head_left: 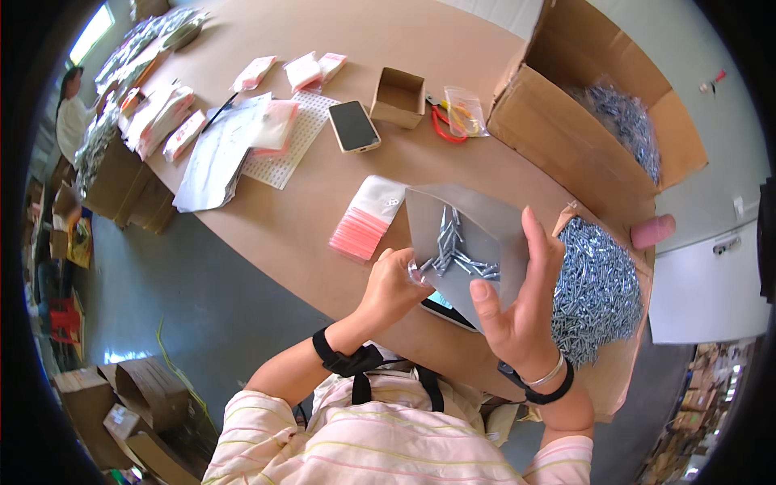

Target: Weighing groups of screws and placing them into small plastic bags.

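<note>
A grey, open-topped metal-looking pan point(493, 212) tilts in front of me, with several small silvery screw-like fasteners point(449, 236) lying in its lower part. My right hand point(521, 311) grips the pan's right side, thumb in front and fingers along the wall. My left hand point(390, 284) is closed at the pan's lower left corner, around a bit of clear plastic point(417, 273) that looks like a small bag; its fingers are partly hidden. Below the pan shows part of a dark device with a lit screen point(440, 301). A fanned stack of clear bags with red edges point(368, 220) lies left of the pan.
Loose fasteners fill a low carton point(596, 283) at right, beside a pink roll point(652, 231). Behind stands a large cardboard box point(578, 121). Farther back lie a phone point(354, 127), a small box point(398, 97), red-handled pliers point(446, 121) and papers point(218, 158). Another person point(73, 117) is far left.
</note>
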Available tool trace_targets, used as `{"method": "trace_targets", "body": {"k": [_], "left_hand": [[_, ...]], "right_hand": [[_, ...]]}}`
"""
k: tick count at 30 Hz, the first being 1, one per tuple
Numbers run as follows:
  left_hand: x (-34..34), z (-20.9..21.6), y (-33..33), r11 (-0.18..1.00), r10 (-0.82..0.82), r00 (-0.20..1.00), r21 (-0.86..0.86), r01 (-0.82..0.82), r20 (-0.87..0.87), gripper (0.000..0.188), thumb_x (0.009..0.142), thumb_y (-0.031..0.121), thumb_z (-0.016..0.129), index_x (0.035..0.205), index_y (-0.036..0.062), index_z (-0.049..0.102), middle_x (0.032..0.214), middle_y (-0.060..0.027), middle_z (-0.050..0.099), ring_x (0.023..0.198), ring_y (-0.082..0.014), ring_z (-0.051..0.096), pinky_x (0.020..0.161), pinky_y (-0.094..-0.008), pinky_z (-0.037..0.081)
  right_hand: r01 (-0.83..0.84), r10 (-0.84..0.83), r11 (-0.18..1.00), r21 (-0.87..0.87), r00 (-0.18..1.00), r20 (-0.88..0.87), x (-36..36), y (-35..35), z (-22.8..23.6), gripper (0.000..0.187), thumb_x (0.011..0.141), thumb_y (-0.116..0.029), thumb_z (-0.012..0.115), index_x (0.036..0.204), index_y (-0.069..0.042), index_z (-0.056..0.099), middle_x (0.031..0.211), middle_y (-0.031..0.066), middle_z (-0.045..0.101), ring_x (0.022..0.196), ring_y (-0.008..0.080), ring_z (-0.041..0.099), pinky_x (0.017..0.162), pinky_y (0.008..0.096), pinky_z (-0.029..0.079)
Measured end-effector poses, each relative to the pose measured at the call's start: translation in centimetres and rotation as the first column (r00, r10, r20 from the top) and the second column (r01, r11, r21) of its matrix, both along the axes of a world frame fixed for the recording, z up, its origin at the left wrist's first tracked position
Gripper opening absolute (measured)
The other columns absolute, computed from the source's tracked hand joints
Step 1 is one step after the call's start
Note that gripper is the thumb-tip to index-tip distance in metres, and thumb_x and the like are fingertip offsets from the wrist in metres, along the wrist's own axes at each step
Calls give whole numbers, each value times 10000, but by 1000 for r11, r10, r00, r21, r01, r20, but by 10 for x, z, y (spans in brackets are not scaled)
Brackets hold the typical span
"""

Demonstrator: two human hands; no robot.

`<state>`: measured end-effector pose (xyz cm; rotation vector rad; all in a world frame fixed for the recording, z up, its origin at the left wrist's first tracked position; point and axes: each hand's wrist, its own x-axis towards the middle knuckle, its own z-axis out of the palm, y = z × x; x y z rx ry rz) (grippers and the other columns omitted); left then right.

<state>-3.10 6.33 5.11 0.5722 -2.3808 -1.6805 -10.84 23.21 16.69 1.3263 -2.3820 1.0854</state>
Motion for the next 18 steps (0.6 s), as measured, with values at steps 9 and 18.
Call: {"method": "trace_targets", "body": {"k": [9,18], "left_hand": [[-2,-8,1,986,108,989,-120,-119,-100,276,695,214,818,857,44,673,835,-103,660,959,-303,540,827,-413,426],[-9,-14,6,991,131,973,58,-122,-188,278,673,165,823,776,17,612,697,-168,654,686,-360,639,726,-434,492]], "right_hand": [[-45,60,993,106,987,-148,14,-8,9,899,903,-521,720,1521,12,342,1198,213,382,1048,319,378,935,457,373],[-36,65,986,164,983,-173,17,-4,9,966,905,-574,685,1561,0,269,1306,228,370,1156,341,404,1014,496,358]]}}
